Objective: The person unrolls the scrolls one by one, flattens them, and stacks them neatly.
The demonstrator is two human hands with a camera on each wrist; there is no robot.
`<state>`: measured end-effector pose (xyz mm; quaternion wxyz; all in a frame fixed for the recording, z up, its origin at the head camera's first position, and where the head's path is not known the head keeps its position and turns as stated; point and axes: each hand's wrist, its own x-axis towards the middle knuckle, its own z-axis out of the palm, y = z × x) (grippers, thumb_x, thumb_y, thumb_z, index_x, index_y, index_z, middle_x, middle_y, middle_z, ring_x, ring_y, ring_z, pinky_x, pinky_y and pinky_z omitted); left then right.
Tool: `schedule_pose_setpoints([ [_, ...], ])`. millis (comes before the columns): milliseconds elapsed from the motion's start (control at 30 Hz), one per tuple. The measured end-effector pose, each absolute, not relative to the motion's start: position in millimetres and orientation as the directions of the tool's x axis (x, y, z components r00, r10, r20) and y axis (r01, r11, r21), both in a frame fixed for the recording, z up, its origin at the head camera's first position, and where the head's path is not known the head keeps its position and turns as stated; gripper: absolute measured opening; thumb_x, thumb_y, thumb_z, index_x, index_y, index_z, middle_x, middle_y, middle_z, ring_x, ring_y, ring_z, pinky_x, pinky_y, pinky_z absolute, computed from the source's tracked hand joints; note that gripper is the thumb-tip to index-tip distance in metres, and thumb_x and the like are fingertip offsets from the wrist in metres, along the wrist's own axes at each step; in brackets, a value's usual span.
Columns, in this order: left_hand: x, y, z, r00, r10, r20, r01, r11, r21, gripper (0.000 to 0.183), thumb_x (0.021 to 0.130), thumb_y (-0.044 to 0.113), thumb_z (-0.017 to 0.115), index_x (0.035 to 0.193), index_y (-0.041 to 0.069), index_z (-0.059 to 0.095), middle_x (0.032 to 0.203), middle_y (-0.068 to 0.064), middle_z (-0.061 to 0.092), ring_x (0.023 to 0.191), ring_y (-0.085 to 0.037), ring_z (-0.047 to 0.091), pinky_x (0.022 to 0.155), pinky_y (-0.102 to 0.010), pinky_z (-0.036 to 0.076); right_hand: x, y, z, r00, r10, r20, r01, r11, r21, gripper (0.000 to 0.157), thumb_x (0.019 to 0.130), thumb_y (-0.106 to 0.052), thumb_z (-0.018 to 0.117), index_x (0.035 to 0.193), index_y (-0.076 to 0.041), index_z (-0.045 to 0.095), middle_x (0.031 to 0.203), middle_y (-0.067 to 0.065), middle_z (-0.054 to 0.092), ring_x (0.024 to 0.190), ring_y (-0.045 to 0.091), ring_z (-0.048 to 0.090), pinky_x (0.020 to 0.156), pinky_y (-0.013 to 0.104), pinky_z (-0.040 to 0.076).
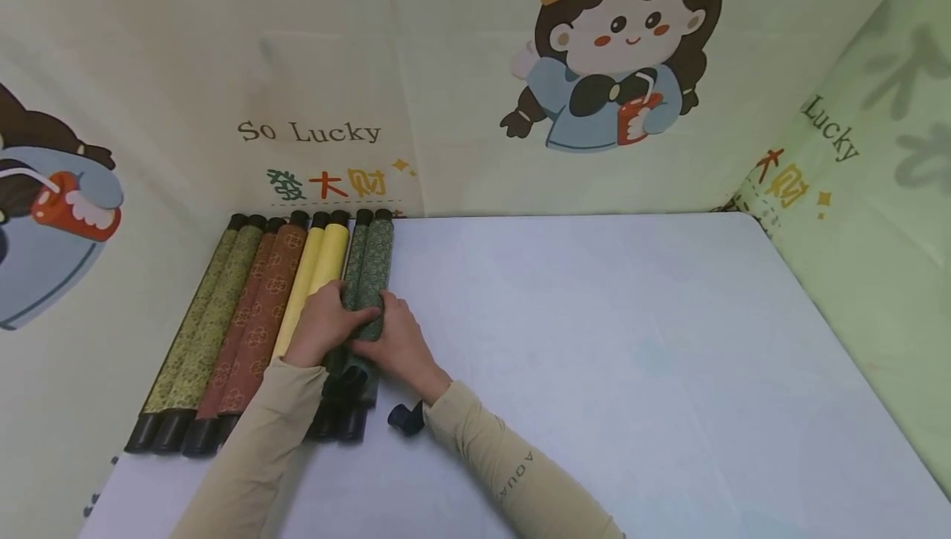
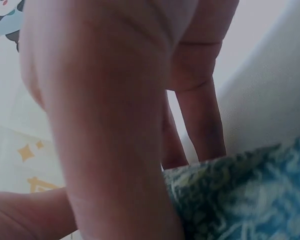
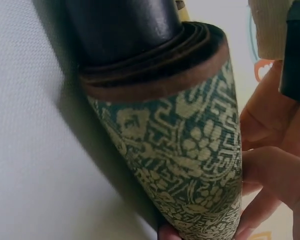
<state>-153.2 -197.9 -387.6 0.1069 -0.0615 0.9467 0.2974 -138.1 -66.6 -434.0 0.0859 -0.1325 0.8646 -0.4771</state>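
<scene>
My left hand (image 1: pixel 323 328) and right hand (image 1: pixel 401 349) grip a rolled hanging scroll (image 1: pixel 375 262) in patterned dark green cloth, the rightmost in a row. The left thumb lies across its top, and the right fingers curl round its right side. In the right wrist view, the same scroll (image 3: pixel 185 150) shows pale flowers on green and a black end knob (image 3: pixel 125 30). Its patterned cloth (image 2: pixel 240 200) fills the lower right of the left wrist view. A second dark green roll (image 1: pixel 355 246) lies along its left side, partly hidden by the left hand.
Left of the hands lie yellow rolls (image 1: pixel 330 254), reddish-brown rolls (image 1: pixel 271 291) and olive rolls (image 1: pixel 204 349), all with black ends and side by side. The white table (image 1: pixel 594 341) stretches right. Printed cloth (image 1: pixel 461 110) hangs behind it. A small black device (image 1: pixel 404 419) sits by the right cuff.
</scene>
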Motion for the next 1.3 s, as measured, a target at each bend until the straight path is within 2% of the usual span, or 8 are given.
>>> schedule_pose_setpoints([
  [100,-152.9,-198.3,-387.8,-0.972,-0.055,-0.227,-0.178,0.803,0.569,0.083,0.091,0.032,0.071,0.141,-0.022,0.033,0.143,-0.042,0.038,0.131,-0.053,0.041,0.103,-0.06,0.041,-139.7,-64.8,-434.7,-0.95,-0.311,-0.016,-0.152,0.508,-0.848,0.085,0.084,-0.031,0.079,0.148,0.005,0.036,0.143,0.022,0.049,0.13,0.031,0.051,0.105,0.037,0.046],
  [333,-152.4,-200.3,-396.2,-0.984,-0.039,-0.174,-0.139,0.783,0.606,0.081,0.088,0.033,0.074,0.134,-0.025,0.04,0.13,-0.044,0.049,0.116,-0.052,0.054,0.091,-0.057,0.049,-138.4,-60.1,-434.2,-0.946,-0.323,-0.026,-0.134,0.464,-0.876,0.085,0.085,-0.026,0.078,0.15,0.004,0.033,0.149,0.023,0.043,0.137,0.033,0.045,0.108,0.04,0.044],
  [600,-150.7,-200.7,-398.7,-0.987,-0.028,-0.159,-0.119,0.787,0.605,0.084,0.087,0.034,0.075,0.134,-0.025,0.04,0.132,-0.045,0.047,0.12,-0.054,0.05,0.095,-0.059,0.047,-135.6,-57.1,-435.4,-0.944,-0.331,-0.009,-0.148,0.447,-0.882,0.086,0.083,-0.026,0.079,0.15,0.003,0.033,0.147,0.024,0.044,0.134,0.033,0.047,0.105,0.04,0.046],
  [667,-149.8,-200.5,-398.9,-0.987,-0.026,-0.161,-0.122,0.771,0.625,0.084,0.086,0.034,0.075,0.135,-0.025,0.039,0.133,-0.044,0.047,0.12,-0.053,0.051,0.095,-0.059,0.047,-135.1,-55.3,-434.4,-0.943,-0.333,-0.015,-0.145,0.45,-0.881,0.086,0.083,-0.026,0.079,0.151,0.002,0.033,0.147,0.023,0.045,0.129,0.031,0.051,0.101,0.038,0.048],
  [767,-148.7,-199.2,-399.9,-0.984,-0.026,-0.177,-0.137,0.743,0.655,0.087,0.086,0.032,0.076,0.137,-0.025,0.035,0.136,-0.045,0.043,0.125,-0.053,0.048,0.098,-0.059,0.045,-134.4,-51.2,-432.3,-0.942,-0.335,-0.03,-0.133,0.454,-0.881,0.087,0.083,-0.025,0.079,0.152,-0.001,0.033,0.145,0.021,0.047,0.113,0.025,0.057,0.089,0.033,0.051],
  [900,-146.6,-197.1,-399.5,-0.982,-0.031,-0.187,-0.153,0.712,0.685,0.089,0.087,0.03,0.075,0.141,-0.025,0.03,0.142,-0.044,0.037,0.13,-0.053,0.042,0.103,-0.059,0.042,-135.0,-47.0,-430.0,-0.939,-0.341,-0.045,-0.125,0.461,-0.878,0.087,0.083,-0.023,0.08,0.153,-0.003,0.032,0.136,0.017,0.052,0.095,0.017,0.054,0.076,0.027,0.049],
  [1033,-144.4,-195.2,-397.8,-0.982,-0.028,-0.185,-0.156,0.669,0.727,0.088,0.087,0.027,0.075,0.142,-0.023,0.028,0.145,-0.043,0.035,0.134,-0.051,0.039,0.106,-0.059,0.039,-135.6,-43.4,-428.5,-0.937,-0.348,-0.04,-0.138,0.472,-0.871,0.088,0.082,-0.023,0.08,0.153,-0.003,0.032,0.132,0.016,0.053,0.096,0.016,0.054,0.075,0.025,0.048],
  [1300,-141.4,-192.9,-393.6,-0.98,-0.015,-0.197,-0.171,0.567,0.806,0.089,0.087,0.024,0.076,0.147,-0.017,0.026,0.149,-0.037,0.033,0.139,-0.046,0.034,0.112,-0.057,0.034,-133.6,-35.0,-422.4,-0.938,-0.346,0.002,-0.17,0.455,-0.874,0.089,0.081,-0.022,0.081,0.154,-0.004,0.032,0.138,0.017,0.051,0.098,0.017,0.054,0.079,0.025,0.05],
])
